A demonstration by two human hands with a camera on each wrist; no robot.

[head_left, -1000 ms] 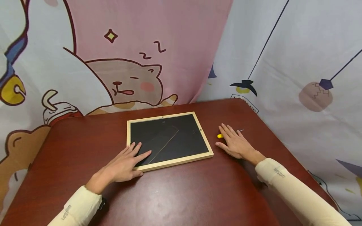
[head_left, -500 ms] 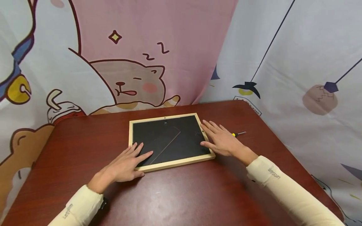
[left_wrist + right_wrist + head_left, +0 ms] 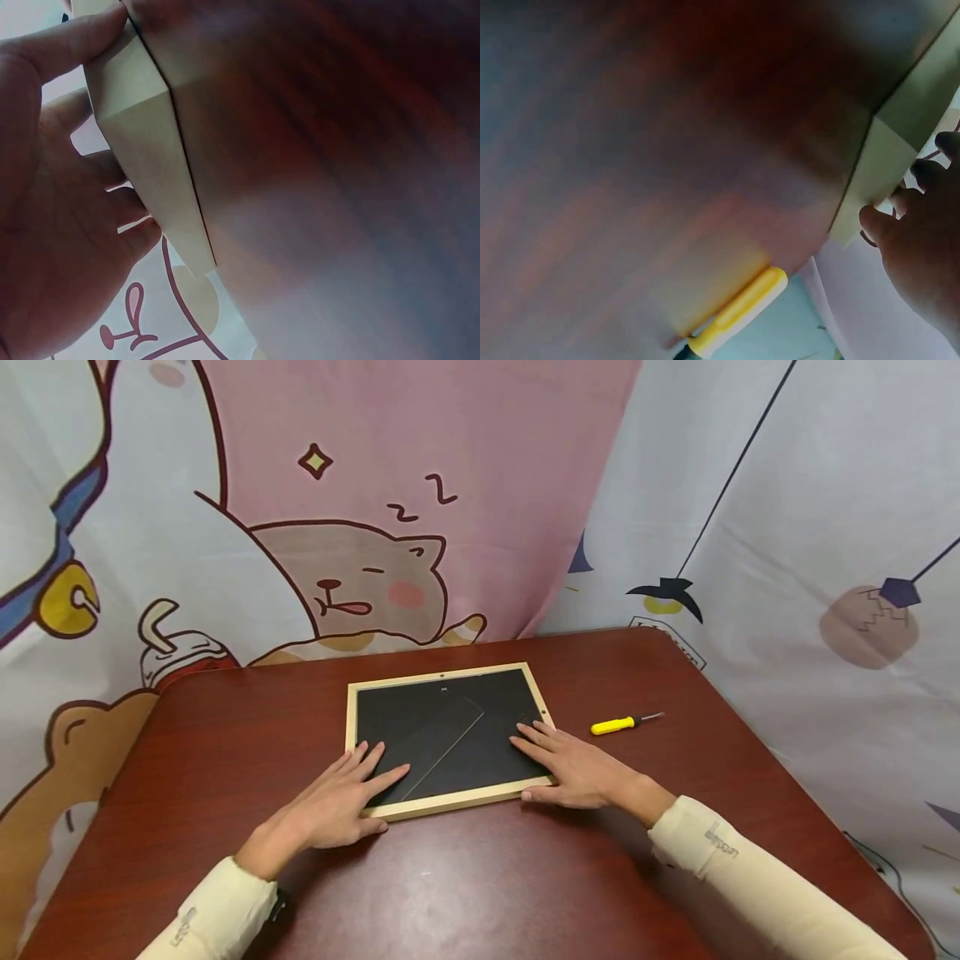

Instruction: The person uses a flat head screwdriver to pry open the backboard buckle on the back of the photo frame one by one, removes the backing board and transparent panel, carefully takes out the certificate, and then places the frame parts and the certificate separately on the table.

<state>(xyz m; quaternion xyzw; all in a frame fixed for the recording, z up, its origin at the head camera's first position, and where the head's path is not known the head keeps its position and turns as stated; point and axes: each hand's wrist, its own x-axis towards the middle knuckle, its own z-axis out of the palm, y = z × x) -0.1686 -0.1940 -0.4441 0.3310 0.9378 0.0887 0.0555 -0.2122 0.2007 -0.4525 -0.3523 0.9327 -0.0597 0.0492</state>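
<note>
A wooden picture frame [image 3: 450, 802] lies flat on the table with its black backboard [image 3: 480, 756] facing up; a thin diagonal line crosses the board. My left hand [image 3: 330, 806] rests on the near left corner, fingers spread over the board and thumb at the front edge. At the near right corner lies my right hand [image 3: 581, 768], its straight fingers on the board and frame, its thumb by the front edge. In the left wrist view, the left thumb touches the light wood [image 3: 146, 142]. The right wrist view has the right fingers [image 3: 889, 221] beside the frame's corner.
A yellow-handled screwdriver [image 3: 615, 725] lies on the table to the right of the frame, its shaft pointing right. The dark red table [image 3: 480, 893] reaches back to a hanging cloth [image 3: 510, 485] printed with cartoon animals.
My right hand has moved left from over the screwdriver, across the frame's right edge, to its near right corner. The screwdriver is now uncovered. My left hand has stayed at its corner.
</note>
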